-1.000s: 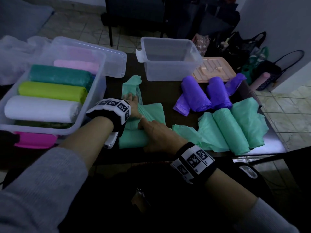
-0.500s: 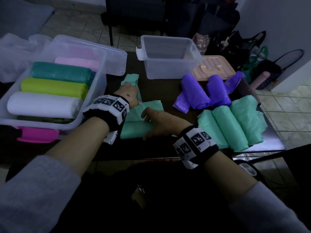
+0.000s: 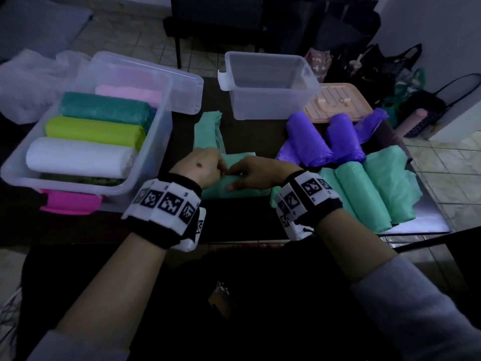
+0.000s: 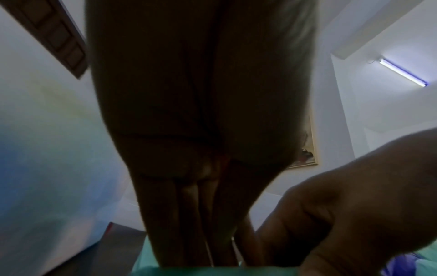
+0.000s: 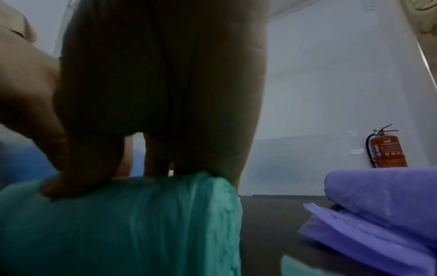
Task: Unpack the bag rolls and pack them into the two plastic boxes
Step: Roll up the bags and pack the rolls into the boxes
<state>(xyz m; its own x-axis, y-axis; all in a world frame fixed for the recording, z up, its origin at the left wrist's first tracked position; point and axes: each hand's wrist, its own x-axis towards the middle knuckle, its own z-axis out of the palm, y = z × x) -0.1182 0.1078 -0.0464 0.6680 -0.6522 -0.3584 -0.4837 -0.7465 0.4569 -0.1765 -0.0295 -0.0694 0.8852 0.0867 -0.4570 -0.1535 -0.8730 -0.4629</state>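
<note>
A half-rolled mint green bag roll [image 3: 244,192] lies across the dark table [image 3: 234,225] in front of me, its loose tail [image 3: 208,128] running away toward the boxes. My left hand [image 3: 221,169] rests on the roll's far edge, fingers [image 4: 189,224] straight down on the plastic. My right hand [image 3: 235,178] grips the roll [image 5: 141,224], thumb [image 5: 71,184] on the near side and fingers over the top. The left box [image 3: 166,121] holds white [image 3: 75,157], lime [image 3: 93,130], teal and pink rolls. The second box [image 3: 268,108] stands empty at the back.
Two purple rolls [image 3: 312,142] and several mint green rolls [image 3: 364,194] lie at the right of the table. A clear lid [image 3: 187,95] leans behind the left box, and a peach lid [image 3: 338,102] lies behind the purple rolls. Bags and a chair stand on the floor beyond.
My left hand came back off the loose tail onto the roll, and my right hand slid left, so both hands now meet at the roll's middle. The flat part of the tail is shorter.
</note>
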